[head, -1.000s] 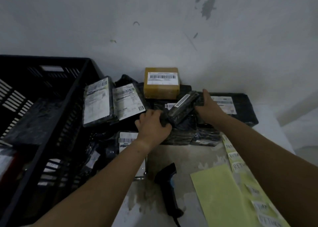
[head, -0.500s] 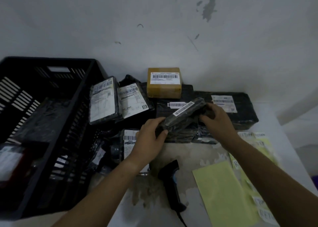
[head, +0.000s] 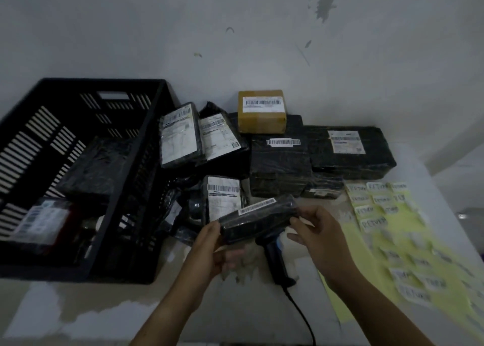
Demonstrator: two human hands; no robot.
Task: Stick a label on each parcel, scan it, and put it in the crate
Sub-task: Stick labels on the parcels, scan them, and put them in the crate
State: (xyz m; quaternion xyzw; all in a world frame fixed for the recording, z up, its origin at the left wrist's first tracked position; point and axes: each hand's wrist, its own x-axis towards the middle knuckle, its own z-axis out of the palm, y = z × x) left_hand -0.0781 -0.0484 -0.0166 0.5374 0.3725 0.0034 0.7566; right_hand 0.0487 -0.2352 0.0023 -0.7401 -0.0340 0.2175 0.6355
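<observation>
I hold a small black wrapped parcel (head: 258, 218) with a white barcode strip above the table's middle. My left hand (head: 212, 251) grips its left end and my right hand (head: 315, 234) pinches its right end. A black barcode scanner (head: 275, 258) lies on the table just below the parcel, its cable running toward me. Yellow sheets of white "RETURN" labels (head: 382, 214) lie at the right. The black slatted crate (head: 146, 178) stands at the left with a few wrapped parcels inside. A pile of black parcels (head: 280, 162) and one yellow box (head: 260, 120) sits against the wall.
More labelled black parcels (head: 180, 136) lean against the crate's right wall, and one (head: 224, 196) lies just behind the held parcel. The white wall stands close behind the pile. The table's right edge (head: 445, 201) runs beside the label sheets.
Both hands lifted the small black parcel off the pile and drew it toward me, over the scanner. The view shifted back, showing more of the table and the labels.
</observation>
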